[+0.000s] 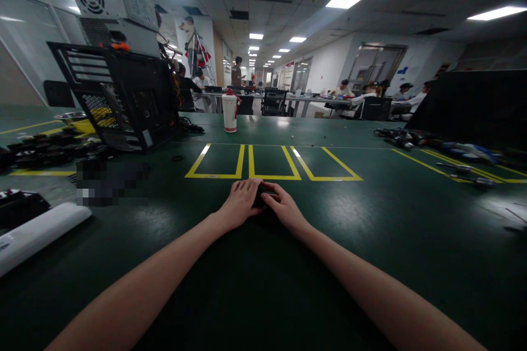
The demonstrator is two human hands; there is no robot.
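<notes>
Cold light above, gloom below

Rectangular ceiling panels [346, 0] give a cool light, burnt out to plain white, with pale streaks of flare near the top. Below, the picture is dim: the green table [263, 296] shows milky glare on both sides and darkens almost to black nearest the camera. Between the left hand [242, 201] and right hand [284, 205], a small dark item [259, 196] sinks into shadow. The black panel [473, 109] at right loses nearly all detail. Wide-angle stretch tilts things outward at the sides, distant people [237, 72] look soft, and coarse pixel blocks hide a patch at left
</notes>
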